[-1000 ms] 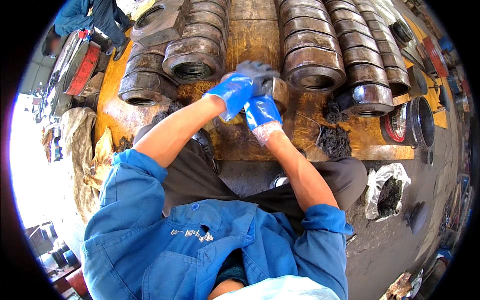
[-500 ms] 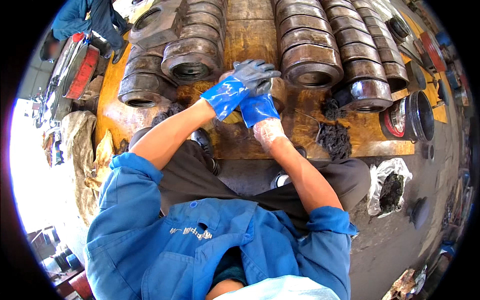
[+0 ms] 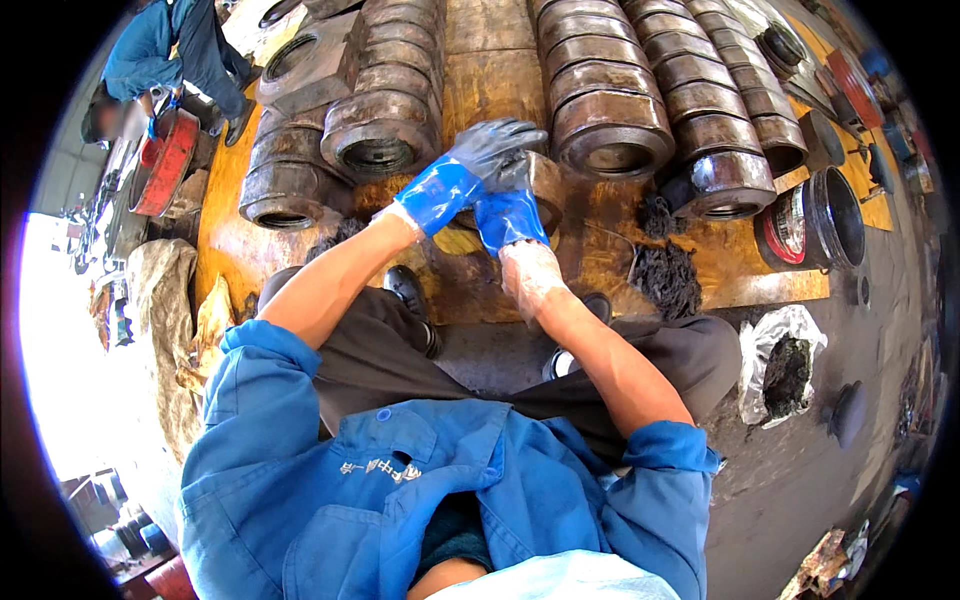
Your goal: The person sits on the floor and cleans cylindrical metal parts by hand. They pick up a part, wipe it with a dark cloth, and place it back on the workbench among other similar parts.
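My left hand (image 3: 488, 150), in a grey glove with a blue cuff, lies across the top of my right hand, its fingers stretched out toward the right. My right hand (image 3: 512, 180), gloved alike, is mostly covered by it; its fingers are hidden. Just behind and beside both hands a thick round metal ring (image 3: 545, 192) stands on the oily yellow board (image 3: 590, 265). The gloves hide much of the ring, and I cannot tell how firmly they touch it.
Rows of heavy metal rings (image 3: 612, 130) stretch away on both sides of the hands. Black fibre clumps (image 3: 668, 280) lie at right, near an open black and red drum (image 3: 835, 218) and a plastic bag of black stuff (image 3: 785, 370). A co-worker (image 3: 150, 50) bends over a red drum (image 3: 165, 165) at far left.
Both hands have shifted slightly left in the picture, and more of the metal ring shows beside them. At far left the co-worker's hand now reaches the red drum.
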Tool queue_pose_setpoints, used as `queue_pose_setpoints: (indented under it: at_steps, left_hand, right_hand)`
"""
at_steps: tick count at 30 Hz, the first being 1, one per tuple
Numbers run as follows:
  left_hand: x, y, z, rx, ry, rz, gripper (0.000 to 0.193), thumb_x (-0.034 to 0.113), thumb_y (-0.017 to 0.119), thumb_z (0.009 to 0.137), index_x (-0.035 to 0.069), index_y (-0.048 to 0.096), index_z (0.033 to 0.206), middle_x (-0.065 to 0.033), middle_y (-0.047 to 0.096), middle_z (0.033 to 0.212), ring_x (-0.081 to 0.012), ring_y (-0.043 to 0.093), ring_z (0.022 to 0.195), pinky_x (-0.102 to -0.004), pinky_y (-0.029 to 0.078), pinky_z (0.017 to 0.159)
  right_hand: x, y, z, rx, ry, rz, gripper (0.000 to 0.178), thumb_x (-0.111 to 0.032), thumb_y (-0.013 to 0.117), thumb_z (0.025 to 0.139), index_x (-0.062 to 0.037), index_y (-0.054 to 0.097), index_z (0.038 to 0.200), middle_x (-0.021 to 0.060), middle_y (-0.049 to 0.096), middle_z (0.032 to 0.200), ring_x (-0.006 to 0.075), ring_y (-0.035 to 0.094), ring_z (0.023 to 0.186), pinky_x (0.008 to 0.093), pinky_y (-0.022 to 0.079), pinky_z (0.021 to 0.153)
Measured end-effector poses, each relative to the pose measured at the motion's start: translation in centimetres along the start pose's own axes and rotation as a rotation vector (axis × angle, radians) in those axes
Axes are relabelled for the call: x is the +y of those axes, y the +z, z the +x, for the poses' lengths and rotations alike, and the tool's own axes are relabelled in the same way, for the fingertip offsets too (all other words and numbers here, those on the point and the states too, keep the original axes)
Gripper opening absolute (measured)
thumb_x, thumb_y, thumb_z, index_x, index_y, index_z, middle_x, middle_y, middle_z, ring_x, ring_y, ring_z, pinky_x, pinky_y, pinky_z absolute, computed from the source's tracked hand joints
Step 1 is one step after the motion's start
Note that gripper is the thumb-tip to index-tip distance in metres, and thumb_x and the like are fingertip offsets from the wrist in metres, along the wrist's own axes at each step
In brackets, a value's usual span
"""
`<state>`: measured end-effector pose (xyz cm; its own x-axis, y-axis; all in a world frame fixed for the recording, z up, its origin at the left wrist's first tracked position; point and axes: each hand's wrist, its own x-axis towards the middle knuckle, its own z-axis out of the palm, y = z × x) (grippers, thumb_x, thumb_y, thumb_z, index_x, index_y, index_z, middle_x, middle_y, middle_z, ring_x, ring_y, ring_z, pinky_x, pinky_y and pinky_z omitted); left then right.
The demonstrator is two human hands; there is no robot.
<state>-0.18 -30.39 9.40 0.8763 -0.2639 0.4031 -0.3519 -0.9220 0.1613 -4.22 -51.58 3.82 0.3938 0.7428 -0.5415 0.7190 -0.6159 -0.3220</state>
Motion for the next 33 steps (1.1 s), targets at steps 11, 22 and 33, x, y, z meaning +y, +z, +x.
queue_pose_setpoints:
  at_steps: [11,22,33]
  left_hand:
    - [0.2,1.2,-10.7,-0.122,-0.131,0.041,0.050,0.020,0.062,0.092,0.014,0.058,0.141,-0.0178,0.063,0.137,-0.0405,0.059,0.128,-0.0491,0.047,0.109]
    - [3.9,-1.7,-20.2,-0.400,-0.394,0.058,0.038,0.003,0.051,0.092,-0.001,0.061,0.129,-0.0275,0.064,0.127,-0.0459,0.060,0.123,-0.0487,0.048,0.106]
    - [3.0,-1.0,-20.8,-0.557,-0.663,0.071,0.029,0.014,0.059,0.092,-0.003,0.070,0.113,-0.0266,0.070,0.118,-0.0415,0.068,0.112,-0.0472,0.055,0.096]
  right_hand:
    - [-1.6,-4.6,-5.4,0.141,0.058,0.109,0.022,-0.012,0.071,0.082,0.0002,0.076,0.100,0.0268,0.074,0.104,0.0399,0.073,0.104,0.0475,0.058,0.090]
    - [-1.0,-3.6,-5.4,0.088,-0.026,0.010,0.021,-0.009,0.065,0.084,0.0007,0.079,0.096,0.0259,0.075,0.102,0.0387,0.074,0.100,0.0466,0.060,0.085]
    - [0.2,-3.5,-5.3,-0.132,-0.112,-0.164,0.024,-0.016,0.064,0.087,-0.0004,0.079,0.096,0.0234,0.075,0.104,0.0395,0.073,0.100,0.0467,0.059,0.085]
